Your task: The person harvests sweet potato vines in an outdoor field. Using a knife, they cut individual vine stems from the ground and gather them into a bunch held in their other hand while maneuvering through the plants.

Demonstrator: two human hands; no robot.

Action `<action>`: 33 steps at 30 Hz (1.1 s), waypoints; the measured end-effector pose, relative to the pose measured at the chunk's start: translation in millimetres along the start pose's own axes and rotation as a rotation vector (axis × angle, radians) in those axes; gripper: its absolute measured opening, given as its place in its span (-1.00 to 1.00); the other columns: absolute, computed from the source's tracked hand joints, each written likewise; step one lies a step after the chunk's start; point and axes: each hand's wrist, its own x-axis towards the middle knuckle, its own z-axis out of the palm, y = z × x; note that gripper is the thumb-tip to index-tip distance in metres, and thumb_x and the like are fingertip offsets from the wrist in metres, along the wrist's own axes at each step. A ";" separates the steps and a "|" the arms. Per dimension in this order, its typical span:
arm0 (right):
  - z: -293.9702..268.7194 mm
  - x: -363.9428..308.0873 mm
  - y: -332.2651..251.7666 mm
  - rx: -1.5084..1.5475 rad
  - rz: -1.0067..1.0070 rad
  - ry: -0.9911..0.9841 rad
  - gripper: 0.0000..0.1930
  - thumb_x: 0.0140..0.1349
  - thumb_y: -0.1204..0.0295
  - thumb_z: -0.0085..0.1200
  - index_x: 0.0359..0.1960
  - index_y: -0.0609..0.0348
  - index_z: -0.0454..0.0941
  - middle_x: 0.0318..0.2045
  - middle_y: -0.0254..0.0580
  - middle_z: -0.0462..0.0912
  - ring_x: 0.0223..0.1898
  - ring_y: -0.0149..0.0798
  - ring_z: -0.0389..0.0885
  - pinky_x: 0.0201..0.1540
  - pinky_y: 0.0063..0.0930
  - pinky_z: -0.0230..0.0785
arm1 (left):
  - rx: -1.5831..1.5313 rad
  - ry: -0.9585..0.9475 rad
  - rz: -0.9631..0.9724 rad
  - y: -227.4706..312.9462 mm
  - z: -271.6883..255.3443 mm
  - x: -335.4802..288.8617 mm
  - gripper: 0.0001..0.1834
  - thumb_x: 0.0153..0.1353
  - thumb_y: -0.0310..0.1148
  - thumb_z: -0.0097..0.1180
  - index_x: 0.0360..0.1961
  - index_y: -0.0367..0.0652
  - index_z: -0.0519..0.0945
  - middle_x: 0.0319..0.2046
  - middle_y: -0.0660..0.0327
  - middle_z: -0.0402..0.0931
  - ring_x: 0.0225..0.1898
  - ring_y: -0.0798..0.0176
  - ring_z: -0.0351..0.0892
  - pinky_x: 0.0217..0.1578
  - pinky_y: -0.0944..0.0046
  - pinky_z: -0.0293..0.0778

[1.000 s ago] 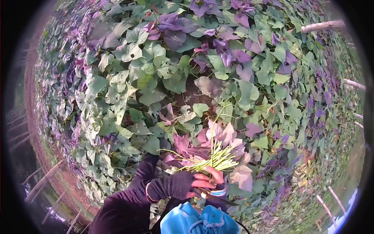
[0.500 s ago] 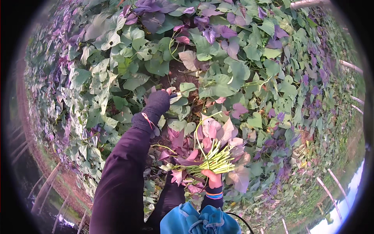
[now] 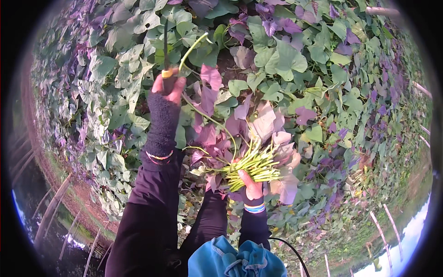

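Bunch (image 3: 254,167) grasped in right hand (image 3: 251,187)

Left hand (image 3: 165,96) clenched round knife (image 3: 166,55), tip hard to make out against leaves (image 3: 148,22); vine (image 3: 189,50) just beside, grip on it unclear. Right thumb across bunch, other fingers mostly hidden.

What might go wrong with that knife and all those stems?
The left hand holds a knife close to its bare fingers, so a slip might nick them. The right hand grips a fat bunch of stems pointing different ways, so some might fall out.
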 end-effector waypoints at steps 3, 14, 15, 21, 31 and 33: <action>6.7 13.5 -4.3 0.124 -0.060 -0.090 -0.63 -0.01 0.50 0.01 -0.12 0.29 0.28 -0.20 -0.11 0.39 -0.10 -0.21 0.35 0.00 -0.33 0.17 | 0.357 0.118 0.392 23.6 -43.2 19.5 -0.75 -0.10 -0.49 0.08 -0.31 -0.20 0.46 -0.55 0.23 0.46 -0.49 0.32 0.43 -0.45 0.34 0.34; 67.5 5.9 -27.2 -0.010 0.119 -0.258 -0.64 -0.11 0.49 0.07 -0.20 0.29 0.39 -0.25 -0.17 0.48 -0.18 -0.29 0.40 -0.09 -0.41 0.23 | 0.202 -0.913 0.492 14.3 -63.8 -57.0 -0.62 -0.31 -0.37 0.12 -0.32 -0.12 0.46 -0.40 0.16 0.35 -0.40 0.13 0.41 -0.41 0.22 0.36; 70.9 6.9 -23.1 0.044 0.126 -0.210 -0.61 -0.10 0.50 0.06 -0.16 0.30 0.35 -0.24 -0.15 0.47 -0.18 -0.28 0.41 -0.08 -0.40 0.23 | 0.217 -0.924 0.608 9.5 -66.1 -51.0 -0.61 -0.27 -0.35 0.11 -0.28 -0.15 0.45 -0.41 0.13 0.35 -0.38 0.14 0.39 -0.38 0.23 0.35; 94.6 21.4 -5.6 0.216 0.191 -0.054 -0.61 -0.02 0.50 -0.11 -0.10 0.37 0.24 -0.17 -0.04 0.38 -0.05 -0.10 0.33 0.04 -0.21 0.12 | 0.430 -0.414 -0.003 -25.7 -104.6 -45.4 -0.37 -0.13 -0.59 -0.14 0.09 -0.18 0.11 -0.33 0.04 0.31 -0.40 0.13 0.42 -0.39 0.30 0.35; 170.1 16.4 -2.2 0.223 0.150 0.072 -0.48 0.01 0.35 -0.22 0.01 0.37 0.07 -0.09 -0.06 0.23 -0.02 -0.17 0.20 0.08 -0.34 -0.01 | 0.287 -0.739 0.424 -48.4 -99.9 -76.1 -0.13 -0.40 -0.06 0.23 0.01 -0.19 0.23 -0.08 -0.07 0.16 -0.06 -0.09 0.23 -0.12 0.07 0.27; 183.1 25.3 -6.0 0.217 0.230 -0.082 -0.48 -0.02 0.37 -0.19 0.01 0.34 0.07 -0.11 -0.08 0.24 -0.06 -0.17 0.22 0.00 -0.34 0.09 | 0.114 -0.633 0.409 -54.9 -104.4 -65.7 -0.27 -0.31 -0.20 0.18 -0.02 -0.18 0.26 -0.11 -0.03 0.21 -0.12 -0.07 0.28 -0.20 0.11 0.35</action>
